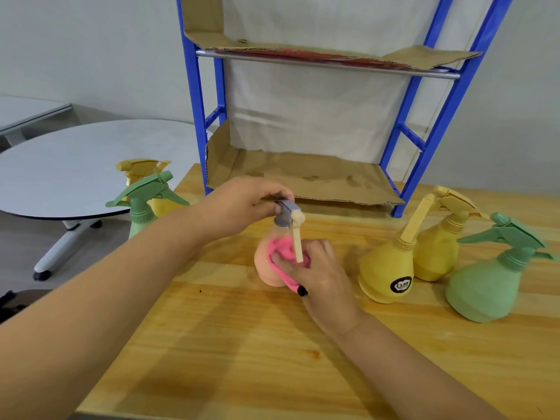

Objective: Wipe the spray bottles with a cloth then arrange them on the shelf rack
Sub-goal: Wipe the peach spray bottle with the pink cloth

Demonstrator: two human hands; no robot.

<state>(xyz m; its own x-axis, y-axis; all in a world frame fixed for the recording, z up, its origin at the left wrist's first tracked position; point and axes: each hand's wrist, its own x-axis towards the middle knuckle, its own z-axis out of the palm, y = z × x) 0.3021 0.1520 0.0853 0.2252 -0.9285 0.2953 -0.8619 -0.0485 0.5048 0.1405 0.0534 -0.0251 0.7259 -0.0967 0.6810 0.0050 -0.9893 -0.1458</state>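
The left hand (242, 204) pinches the grey spray head (287, 211) of a peach spray bottle (263, 275) from above, thumb and fingers closed on it, keeping the bottle upright on the wooden table (242, 344). The right hand (321, 274) holds a pink cloth (278, 251), its fingers curled over the cloth and pressing it against the front of the bottle's round body; the bottle's pale trigger lever (298, 244) hangs down in front of the cloth. To the right stand three more bottles, just beside one another: a yellow bottle with a black label (386, 271), a second yellow bottle (436, 253) behind it, and a green bottle (485, 286) nearest the table's right edge. At the table's left edge, behind the left forearm, stands another green bottle (141, 219) with a yellow one (142, 171) just behind it. At the back of the table, behind the peach bottle, rises the blue shelf rack (436, 131); its lower shelf is lined with cardboard (303, 174), and its upper shelf carries another cardboard sheet (424, 57). No bottle stands on either shelf. Off to the left, past the wooden table, is a round white table (75, 165).
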